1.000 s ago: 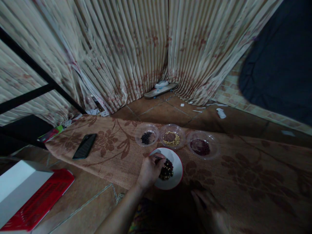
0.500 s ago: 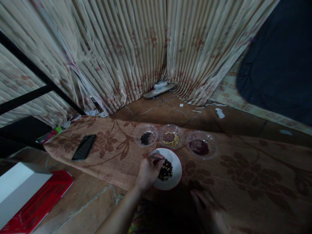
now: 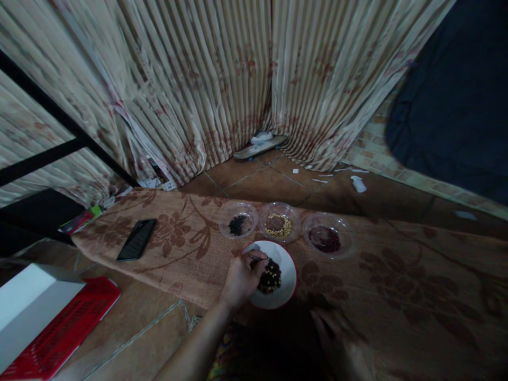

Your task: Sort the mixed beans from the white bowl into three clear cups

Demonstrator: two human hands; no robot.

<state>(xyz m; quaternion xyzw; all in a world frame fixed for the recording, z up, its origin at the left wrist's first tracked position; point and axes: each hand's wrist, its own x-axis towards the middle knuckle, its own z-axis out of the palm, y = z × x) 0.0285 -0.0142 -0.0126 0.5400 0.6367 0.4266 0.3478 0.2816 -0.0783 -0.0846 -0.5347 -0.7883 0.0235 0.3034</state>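
Here, left hand point(image 3: 243, 276) pinches slim tool point(image 3: 254, 257) over white bowl point(image 3: 287, 264).

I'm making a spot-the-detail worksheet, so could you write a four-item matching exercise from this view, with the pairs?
1. phone
2. white bowl
3. middle clear dish
4. left hand

A. contains only yellow beans
B. holds a thin tool
C. lies flat on the cloth, dark-screened
D. contains mixed beans

Pairs: 1-C, 2-D, 3-A, 4-B

This looks like a home. Striped, flowered curtains point(image 3: 222, 79) reach a tiled floor point(image 3: 254, 179) beside a skateboard point(image 3: 265, 148). The cloth-covered desk point(image 3: 178, 270) bears a flower pattern.
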